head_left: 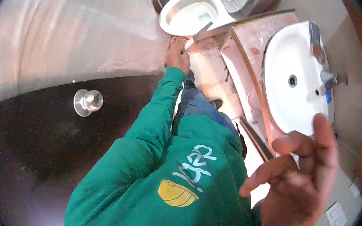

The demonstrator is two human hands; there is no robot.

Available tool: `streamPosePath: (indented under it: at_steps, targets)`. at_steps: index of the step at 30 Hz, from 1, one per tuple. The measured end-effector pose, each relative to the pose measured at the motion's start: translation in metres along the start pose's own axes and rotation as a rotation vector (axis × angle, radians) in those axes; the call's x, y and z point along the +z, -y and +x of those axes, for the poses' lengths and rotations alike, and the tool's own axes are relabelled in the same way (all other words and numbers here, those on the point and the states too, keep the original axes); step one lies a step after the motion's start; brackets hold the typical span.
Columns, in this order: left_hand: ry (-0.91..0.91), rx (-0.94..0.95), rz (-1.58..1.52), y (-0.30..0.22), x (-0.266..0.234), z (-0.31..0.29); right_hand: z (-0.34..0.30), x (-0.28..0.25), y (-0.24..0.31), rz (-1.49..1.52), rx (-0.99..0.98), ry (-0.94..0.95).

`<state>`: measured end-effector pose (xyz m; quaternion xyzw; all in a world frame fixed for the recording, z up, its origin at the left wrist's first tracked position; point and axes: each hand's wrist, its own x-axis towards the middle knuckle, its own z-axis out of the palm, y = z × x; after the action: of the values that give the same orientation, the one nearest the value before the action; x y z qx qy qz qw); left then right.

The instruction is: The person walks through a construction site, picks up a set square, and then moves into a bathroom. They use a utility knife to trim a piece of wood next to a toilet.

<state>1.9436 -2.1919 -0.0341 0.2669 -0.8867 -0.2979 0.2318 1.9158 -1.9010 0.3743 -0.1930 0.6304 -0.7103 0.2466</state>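
Note:
My left hand [178, 56], at the end of a green sleeve, reaches far forward beside the plastic-draped panel. Its fingers are closed around a slim tool [189, 44] with a pale handle part and a darker end pointing towards the toilet; its exact kind is too small to make out. My right hand [300, 178] is raised close to the camera at the lower right, in front of the washbasin [281, 79]. Its fingers are apart and partly bent, with nothing held in them.
A white toilet [169, 17] stands ahead. The basin is set in a dusty brown counter [247, 31] with a tap [332, 79]. On the left, a dark door [41, 142] has a round metal knob [93, 100] and plastic sheeting [88, 28]. A wall switch [336, 217] is at the right.

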Motion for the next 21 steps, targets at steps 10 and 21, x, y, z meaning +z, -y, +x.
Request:
streamPosePath:
  at_steps: [10,21]
  targets:
    - [0.007,0.04,-0.178,0.008,0.036,0.013,-0.026,-0.063,-0.263,-0.438,0.627,-0.075]
    - [0.128,-0.232,-0.399,0.059,0.136,0.053,0.017,-0.092,-0.42,-0.646,0.411,0.022]
